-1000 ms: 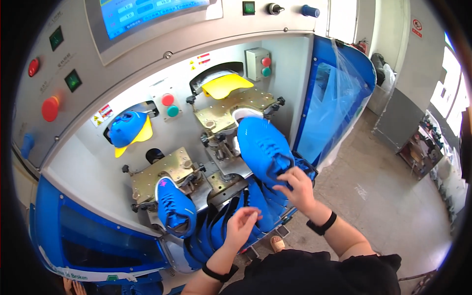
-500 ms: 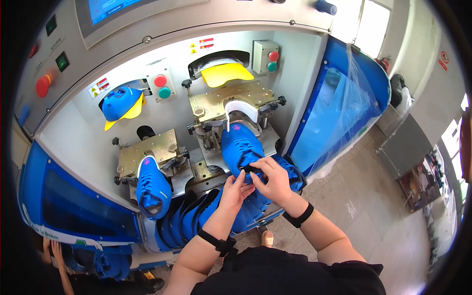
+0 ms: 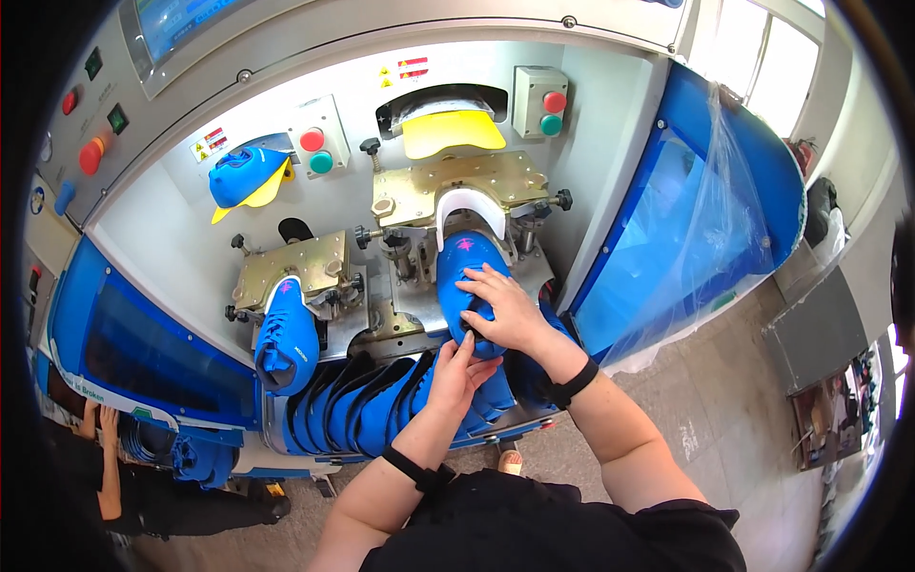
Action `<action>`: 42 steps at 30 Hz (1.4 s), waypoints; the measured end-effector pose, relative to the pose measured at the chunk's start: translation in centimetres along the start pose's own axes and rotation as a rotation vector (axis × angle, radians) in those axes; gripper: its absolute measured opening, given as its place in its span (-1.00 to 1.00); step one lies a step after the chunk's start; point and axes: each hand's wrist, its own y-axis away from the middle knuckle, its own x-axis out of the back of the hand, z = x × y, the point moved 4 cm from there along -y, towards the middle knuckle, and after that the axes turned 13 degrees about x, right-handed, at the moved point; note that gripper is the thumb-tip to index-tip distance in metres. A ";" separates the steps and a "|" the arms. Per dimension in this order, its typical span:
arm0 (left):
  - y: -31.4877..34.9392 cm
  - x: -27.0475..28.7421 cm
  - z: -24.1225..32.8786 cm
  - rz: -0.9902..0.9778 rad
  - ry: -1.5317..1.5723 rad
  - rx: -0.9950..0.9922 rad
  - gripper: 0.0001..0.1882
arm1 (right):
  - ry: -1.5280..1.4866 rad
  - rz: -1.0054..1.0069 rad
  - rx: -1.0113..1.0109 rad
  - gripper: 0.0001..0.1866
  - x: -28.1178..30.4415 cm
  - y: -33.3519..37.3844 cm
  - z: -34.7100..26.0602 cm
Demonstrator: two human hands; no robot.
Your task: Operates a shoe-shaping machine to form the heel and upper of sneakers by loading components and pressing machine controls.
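Observation:
A blue shoe upper (image 3: 452, 276) with a pink emblem on its toe points into the right station of a machine, its toe under a white curved band (image 3: 471, 204). My right hand (image 3: 510, 313) grips it from above, fingers lying across the laces and thumb at the dark shoe opening. At the heel end, my left hand (image 3: 459, 379) holds the rim between thumb and fingers. The heel is partly hidden by both hands. Another blue shoe upper (image 3: 289, 334) sits at the left station, toe inward, with no hand on it.
Several blue uppers (image 3: 367, 410) line the machine's front ledge. Metal clamp plates (image 3: 405, 191) with black knobs stand behind the shoes. Yellow flaps (image 3: 448, 133) hang from the back wall beside red and green buttons (image 3: 312, 140). Blue doors flank the opening. A co-worker's hand (image 3: 108, 424) shows at lower left.
My right hand has gone from pinching the shoe's opening to lying forward over its laces. My left hand stays at the heel. The whole view has shifted slightly.

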 end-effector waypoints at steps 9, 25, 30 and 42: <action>-0.1 0.0 0.1 0.011 0.002 0.005 -0.59 | -0.046 0.039 0.005 -0.46 0.0 -0.1 0.1; -0.4 0.0 -0.6 0.086 -0.055 0.033 -0.58 | 0.057 -0.076 -0.023 -0.35 -1.1 -1.4 1.4; -0.2 0.2 -0.8 0.080 -0.026 -0.001 -0.53 | 0.107 -0.060 0.006 -0.38 -0.4 -1.5 0.5; -0.6 0.6 -0.6 0.027 -0.111 0.021 -0.57 | 0.127 -0.006 0.036 -0.42 -0.8 -1.6 1.2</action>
